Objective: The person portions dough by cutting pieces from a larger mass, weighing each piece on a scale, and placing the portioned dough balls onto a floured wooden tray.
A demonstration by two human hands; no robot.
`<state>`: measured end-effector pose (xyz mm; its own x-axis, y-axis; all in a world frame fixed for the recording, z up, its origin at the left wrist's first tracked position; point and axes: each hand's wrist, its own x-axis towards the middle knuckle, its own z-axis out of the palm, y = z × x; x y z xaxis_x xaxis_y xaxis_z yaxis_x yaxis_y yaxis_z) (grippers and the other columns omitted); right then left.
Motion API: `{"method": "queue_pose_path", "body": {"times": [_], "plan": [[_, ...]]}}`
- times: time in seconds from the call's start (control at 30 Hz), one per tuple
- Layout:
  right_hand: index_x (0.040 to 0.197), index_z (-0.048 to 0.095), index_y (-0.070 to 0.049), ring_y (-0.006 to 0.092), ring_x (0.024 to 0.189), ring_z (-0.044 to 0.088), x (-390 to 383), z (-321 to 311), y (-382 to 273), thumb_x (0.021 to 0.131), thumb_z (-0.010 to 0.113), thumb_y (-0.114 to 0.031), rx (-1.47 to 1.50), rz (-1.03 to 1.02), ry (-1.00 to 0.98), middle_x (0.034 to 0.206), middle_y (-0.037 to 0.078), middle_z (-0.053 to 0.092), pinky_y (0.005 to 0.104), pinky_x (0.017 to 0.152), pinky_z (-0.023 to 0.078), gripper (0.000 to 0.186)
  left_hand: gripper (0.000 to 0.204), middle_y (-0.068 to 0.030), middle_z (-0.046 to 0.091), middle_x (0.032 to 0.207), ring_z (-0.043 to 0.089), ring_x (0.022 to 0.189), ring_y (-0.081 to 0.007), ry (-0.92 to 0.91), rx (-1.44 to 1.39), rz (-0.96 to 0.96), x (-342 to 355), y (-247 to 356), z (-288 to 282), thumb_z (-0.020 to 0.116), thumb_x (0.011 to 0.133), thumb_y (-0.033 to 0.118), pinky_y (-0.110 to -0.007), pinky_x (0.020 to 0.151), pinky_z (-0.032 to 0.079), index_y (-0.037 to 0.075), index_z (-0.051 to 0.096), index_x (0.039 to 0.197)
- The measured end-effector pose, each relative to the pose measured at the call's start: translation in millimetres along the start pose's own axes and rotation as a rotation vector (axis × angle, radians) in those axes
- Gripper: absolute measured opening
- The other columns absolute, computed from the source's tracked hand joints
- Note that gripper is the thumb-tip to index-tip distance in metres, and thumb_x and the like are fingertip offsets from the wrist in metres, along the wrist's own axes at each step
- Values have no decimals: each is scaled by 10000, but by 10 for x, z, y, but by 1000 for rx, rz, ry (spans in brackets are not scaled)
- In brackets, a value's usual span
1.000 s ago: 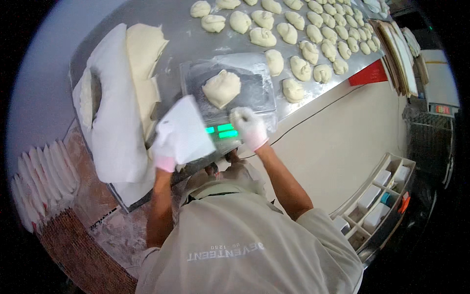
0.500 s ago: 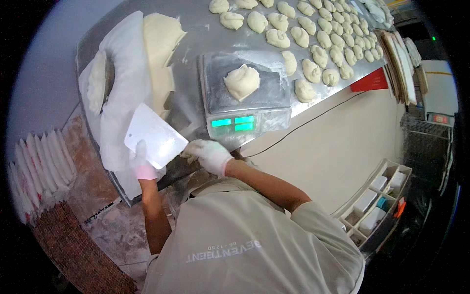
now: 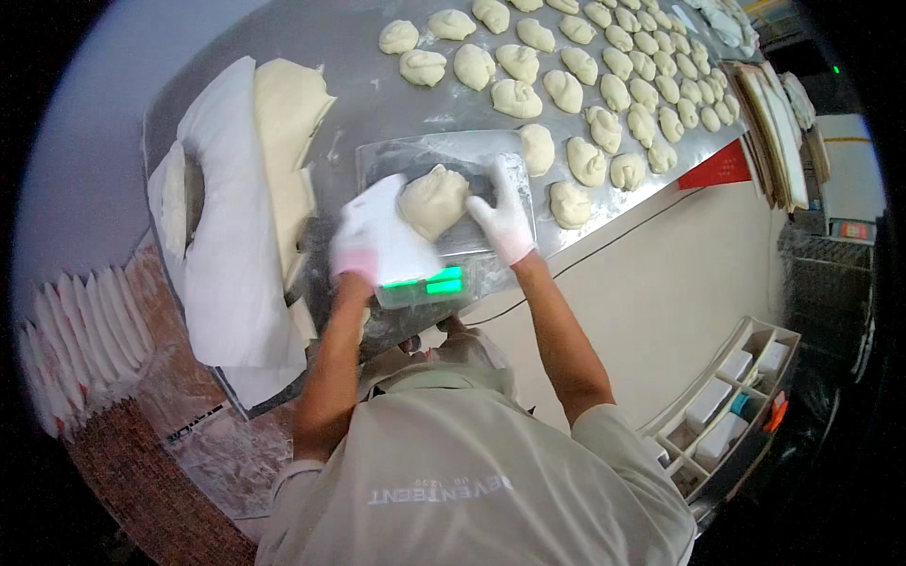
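Observation:
My left hand [image 3: 354, 245], white-gloved with a pink cuff and blurred by motion, grips a white plastic scraper [image 3: 392, 217] at the left of a dough lump [image 3: 432, 198] on the digital scale [image 3: 425, 146]. The scraper's edge reaches the dough. My right hand [image 3: 502, 222], also gloved, is open at the dough's right side, its thumb close against it and fingers stretched upward. Part of the scale's green display shows below the scraper.
Many shaped dough pieces [image 3: 587, 160] cover the steel table's [image 3: 217, 52] back and right. A dough sheet [image 3: 283, 123] under white cloth [image 3: 231, 283] lies left. Boards [image 3: 774, 132], a red object [image 3: 717, 165], stacked sacks [image 3: 90, 344] and a compartment bin [image 3: 722, 406] surround the table; a cable hangs below.
My hands have risen from the table's near edge onto the scale, the scraper swinging right to the dough's left side and my right hand opening out along the lump's right side.

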<state>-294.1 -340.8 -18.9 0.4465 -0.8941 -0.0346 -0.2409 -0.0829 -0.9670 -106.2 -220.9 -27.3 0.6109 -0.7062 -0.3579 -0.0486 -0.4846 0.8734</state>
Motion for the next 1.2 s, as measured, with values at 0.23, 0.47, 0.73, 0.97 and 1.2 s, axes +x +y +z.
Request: {"method": "queue_pose_path", "body": {"times": [0.23, 0.47, 0.73, 0.97, 1.2], "plan": [[1230, 460, 19, 281, 1137, 502, 648, -106, 691, 879, 523, -152, 687, 73, 301, 1204, 174, 531, 350, 994, 380, 395, 367, -213, 608, 1061, 586, 979, -355, -168, 354, 256, -40, 837, 725, 530, 851, 262, -423, 864, 436, 84, 535, 1172], [1095, 540, 29, 256, 1050, 552, 1663, 348, -106, 906, 460, -199, 1314, 16, -117, 1108, 137, 581, 363, 917, 441, 307, 337, -100, 588, 1078, 573, 938, -169, 397, -731, 83, -130, 533, -561, 508, 896, 93, -291, 823, 472, -38, 494, 1206], [1194, 485, 69, 244, 1021, 543, 2764, 1128, -327, 798, 555, -188, -119, -168, 73, 1108, 199, 561, 316, 877, 422, 478, 341, -97, 591, 1100, 565, 977, -170, 577, -577, -143, -235, -397, -1314, 527, 898, 137, -289, 877, 441, -50, 521, 1183], [1195, 479, 71, 204, 936, 534, 1488, 1925, -453, 789, 562, -150, 11, -109, -306, 1005, 138, 558, 313, 844, 429, 469, 377, -110, 629, 1048, 578, 963, -222, 253, -271, -102, 231, -1648, -1452, 551, 882, 269, -329, 864, 430, -14, 576, 1130], [1163, 504, 26, 283, 983, 540, 1307, 2651, 64, 798, 562, -131, -246, -322, -189, 1035, 174, 571, 333, 885, 410, 403, 351, -228, 618, 1012, 588, 939, -370, 436, 388, -107, 506, -298, -2100, 505, 901, 286, -387, 818, 447, 20, 572, 1120]]}}
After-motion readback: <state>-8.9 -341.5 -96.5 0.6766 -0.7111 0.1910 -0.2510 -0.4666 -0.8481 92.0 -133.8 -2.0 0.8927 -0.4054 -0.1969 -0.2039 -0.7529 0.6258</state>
